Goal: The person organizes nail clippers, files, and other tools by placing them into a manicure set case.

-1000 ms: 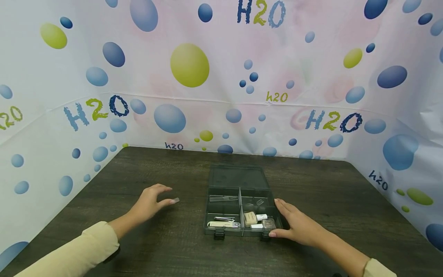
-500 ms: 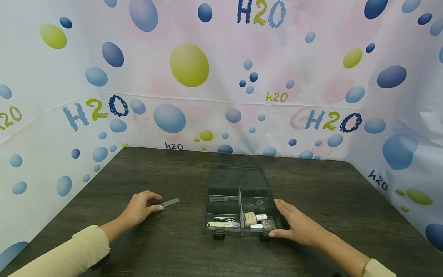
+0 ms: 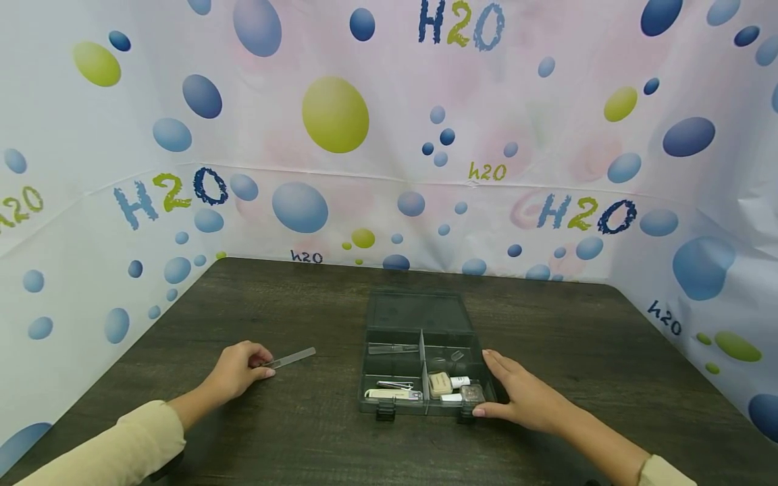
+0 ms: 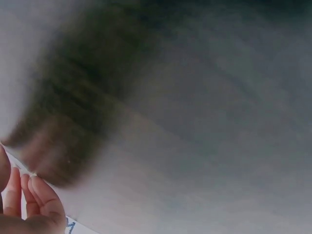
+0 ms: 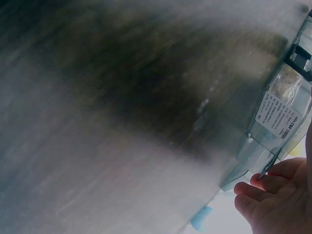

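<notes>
A thin translucent nail file [image 3: 294, 358] lies slanted on the dark table. My left hand [image 3: 237, 368] pinches its left end between thumb and fingers. The left wrist view shows these fingers [image 4: 44, 195] bent together, with the file not clearly visible there. My right hand [image 3: 523, 395] rests against the right side of a clear grey divided box [image 3: 423, 388], fingers extended along the side and thumb at the front corner. From the right wrist view, the fingertips [image 5: 253, 190] touch the box edge. Its lid [image 3: 419, 312] is raised at the back.
Box compartments hold a nail clipper [image 3: 392, 394], a slim clear tool [image 3: 393, 349], nail polish bottles [image 3: 439, 384] and a small clear piece [image 3: 457, 355]. Two black latches [image 3: 385, 410] stick out at the front. A patterned sheet [image 3: 389, 223] walls in the dark table [image 3: 316, 432].
My left hand has slid left and toward me along the nail file, uncovering more of it, and its fingers have drawn together. The file's right end, the box and my right hand stay put.
</notes>
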